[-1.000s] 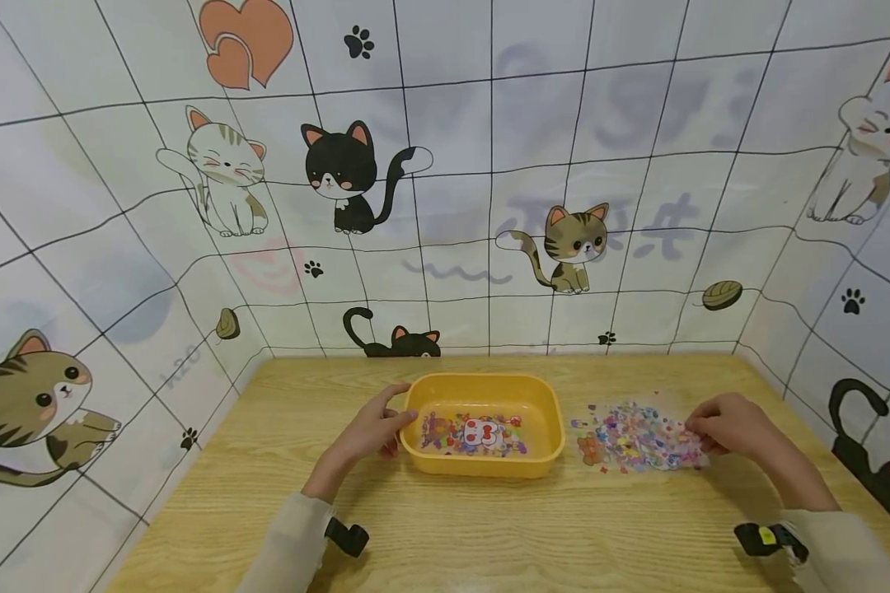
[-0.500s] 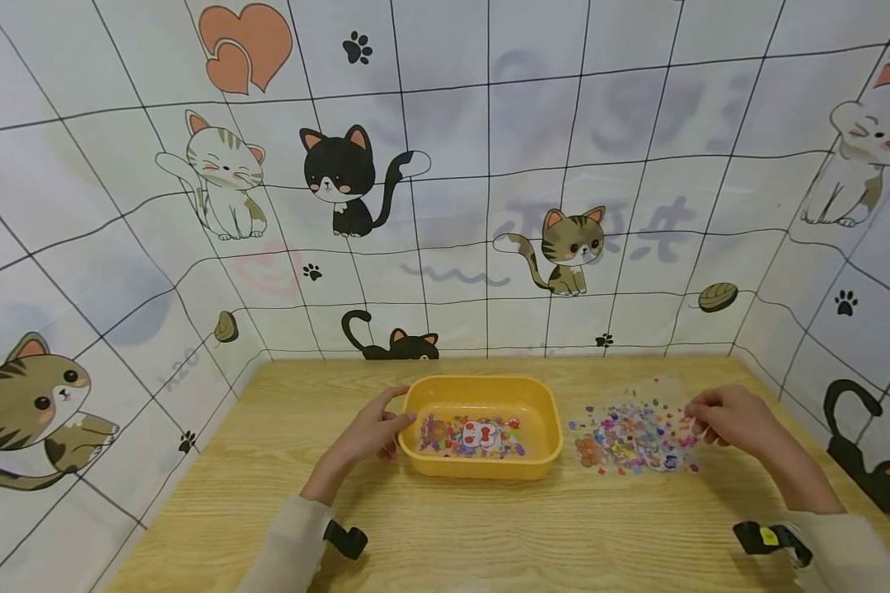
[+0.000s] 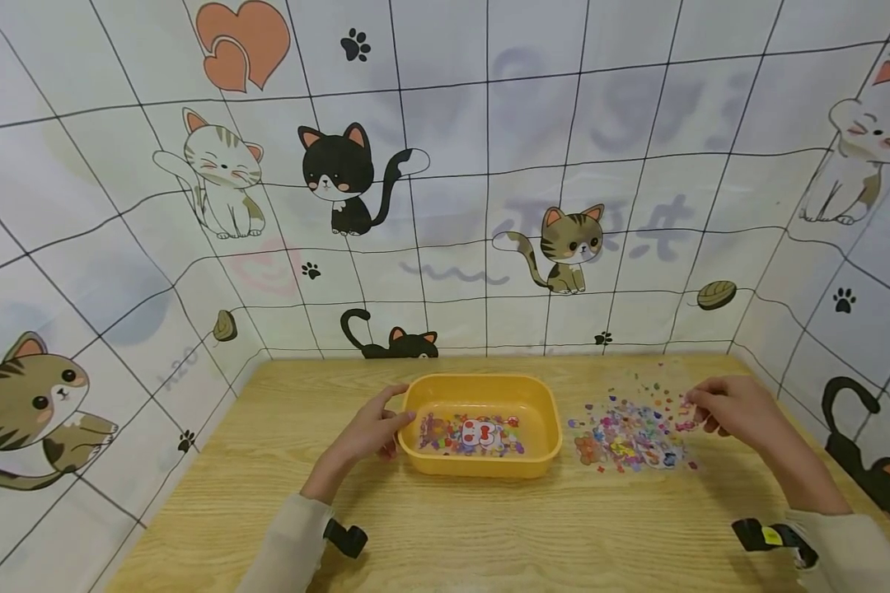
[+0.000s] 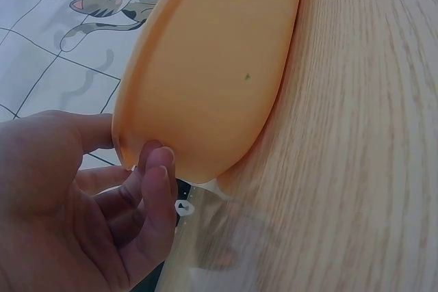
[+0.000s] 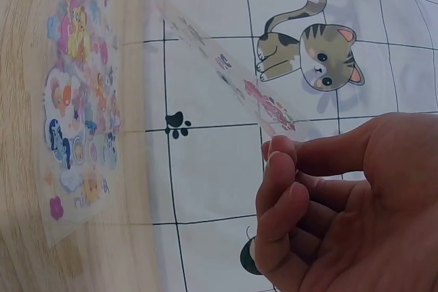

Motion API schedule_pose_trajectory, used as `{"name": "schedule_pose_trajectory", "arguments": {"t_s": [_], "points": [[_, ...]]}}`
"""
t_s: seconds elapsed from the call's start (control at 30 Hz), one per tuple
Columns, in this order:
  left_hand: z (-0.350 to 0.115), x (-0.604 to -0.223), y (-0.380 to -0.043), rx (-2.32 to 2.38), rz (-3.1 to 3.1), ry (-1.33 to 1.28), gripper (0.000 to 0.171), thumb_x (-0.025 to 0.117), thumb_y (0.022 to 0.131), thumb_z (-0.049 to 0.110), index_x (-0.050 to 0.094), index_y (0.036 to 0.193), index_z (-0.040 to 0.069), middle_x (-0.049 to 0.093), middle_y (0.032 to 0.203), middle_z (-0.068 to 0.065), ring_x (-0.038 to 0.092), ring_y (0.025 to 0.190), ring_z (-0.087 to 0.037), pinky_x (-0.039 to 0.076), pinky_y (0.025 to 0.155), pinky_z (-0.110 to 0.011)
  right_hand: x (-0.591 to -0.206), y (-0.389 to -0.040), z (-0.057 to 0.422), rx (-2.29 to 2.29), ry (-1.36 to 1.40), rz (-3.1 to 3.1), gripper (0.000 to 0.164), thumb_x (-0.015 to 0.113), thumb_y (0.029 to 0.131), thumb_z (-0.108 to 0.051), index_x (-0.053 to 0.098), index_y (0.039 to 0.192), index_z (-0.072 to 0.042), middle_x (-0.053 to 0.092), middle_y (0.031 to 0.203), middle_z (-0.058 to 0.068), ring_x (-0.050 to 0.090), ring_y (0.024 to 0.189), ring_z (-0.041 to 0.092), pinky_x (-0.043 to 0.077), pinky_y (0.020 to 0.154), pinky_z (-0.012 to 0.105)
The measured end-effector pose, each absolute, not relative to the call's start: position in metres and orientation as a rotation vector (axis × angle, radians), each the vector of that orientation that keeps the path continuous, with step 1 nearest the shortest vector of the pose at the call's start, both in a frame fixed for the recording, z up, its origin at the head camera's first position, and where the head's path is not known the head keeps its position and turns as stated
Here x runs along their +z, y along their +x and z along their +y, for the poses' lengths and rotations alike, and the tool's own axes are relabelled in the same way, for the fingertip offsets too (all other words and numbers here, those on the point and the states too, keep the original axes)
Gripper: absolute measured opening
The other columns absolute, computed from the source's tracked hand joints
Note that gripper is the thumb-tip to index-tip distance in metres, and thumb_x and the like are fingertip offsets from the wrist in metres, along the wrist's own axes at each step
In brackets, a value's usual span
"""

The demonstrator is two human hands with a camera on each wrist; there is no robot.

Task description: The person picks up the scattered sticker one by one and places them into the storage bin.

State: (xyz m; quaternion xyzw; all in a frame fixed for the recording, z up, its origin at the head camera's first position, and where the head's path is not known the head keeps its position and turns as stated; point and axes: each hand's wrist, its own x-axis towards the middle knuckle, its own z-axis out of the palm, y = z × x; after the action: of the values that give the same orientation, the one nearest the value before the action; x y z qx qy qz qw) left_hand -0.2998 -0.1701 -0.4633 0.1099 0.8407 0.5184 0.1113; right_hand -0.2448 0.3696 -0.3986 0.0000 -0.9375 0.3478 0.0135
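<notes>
With my left grip (image 3: 373, 428) I pinched the left end of the yellow tray (image 3: 482, 468), thumb over its rim and fingers outside against its wall. The tray sat on the wood-grain counter (image 3: 445, 527), and inside it lay colourful stickers (image 3: 482, 434), among them a white face with a red bow. With my right grip (image 3: 737, 416), to the right of the tray, I pinched the edge of a clear sheet (image 5: 267, 104) with pink stickers; it slanted up off the counter, seen nearly edge-on from my right wrist. Near it, another sticker sheet (image 5: 75, 100) lay on the counter, just beside the tray. Behind stood a white gridded wall (image 3: 452, 206) printed with cats.
</notes>
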Motion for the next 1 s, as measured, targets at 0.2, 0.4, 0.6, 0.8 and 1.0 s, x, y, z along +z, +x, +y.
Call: {"name": "schedule_pose_trajectory", "arguments": {"t_s": [0.2,0.4,0.6,0.8,1.0], "points": [[-0.170,-0.463,-0.300,1.513,2.464,0.323,0.061,0.062,0.104,0.032,0.036,0.159,0.023,0.068,0.075,-0.009,0.060,0.049,-0.018,0.056,0.049,-0.031,-0.394,-0.242,0.364,1.075,-0.022,-2.908,0.046,0.042,0.112,-0.026,0.064,0.119,0.015,0.067,0.080,0.006,0.063,0.065,0.014,0.051,0.056,0.030],[-0.170,-0.463,-0.300,1.518,2.461,0.312,0.060,0.061,0.105,0.030,0.037,0.159,0.024,0.068,0.078,-0.010,0.060,0.050,-0.017,0.056,0.049,-0.032,-0.389,-0.239,0.359,1.079,-0.019,-2.864,0.048,0.043,0.112,-0.030,0.065,0.117,0.012,0.067,0.079,0.005,0.063,0.066,0.015,0.051,0.056,0.030],[-0.171,-0.463,-0.300,1.515,2.456,0.331,0.063,0.062,0.104,0.034,0.035,0.160,0.022,0.069,0.079,-0.011,0.060,0.050,-0.016,0.056,0.050,-0.032,-0.386,-0.237,0.352,1.085,-0.032,-2.830,0.047,0.044,0.111,-0.032,0.066,0.115,0.009,0.066,0.077,0.004,0.062,0.065,0.015,0.051,0.056,0.029],[-0.171,-0.462,-0.300,1.518,2.455,0.326,0.062,0.062,0.105,0.033,0.036,0.160,0.023,0.068,0.077,-0.010,0.060,0.050,-0.017,0.057,0.050,-0.032,-0.383,-0.235,0.346,1.096,-0.042,-2.785,0.048,0.045,0.111,-0.034,0.067,0.114,0.008,0.066,0.076,0.004,0.060,0.063,0.012,0.050,0.054,0.029],[-0.170,-0.461,-0.300,1.523,2.449,0.316,0.061,0.062,0.105,0.031,0.036,0.160,0.024,0.068,0.079,-0.010,0.060,0.050,-0.017,0.057,0.050,-0.033,-0.382,-0.235,0.342,1.082,-0.047,-2.759,0.048,0.046,0.110,-0.035,0.068,0.114,0.007,0.066,0.075,0.002,0.059,0.061,0.012,0.049,0.053,0.028]]}}
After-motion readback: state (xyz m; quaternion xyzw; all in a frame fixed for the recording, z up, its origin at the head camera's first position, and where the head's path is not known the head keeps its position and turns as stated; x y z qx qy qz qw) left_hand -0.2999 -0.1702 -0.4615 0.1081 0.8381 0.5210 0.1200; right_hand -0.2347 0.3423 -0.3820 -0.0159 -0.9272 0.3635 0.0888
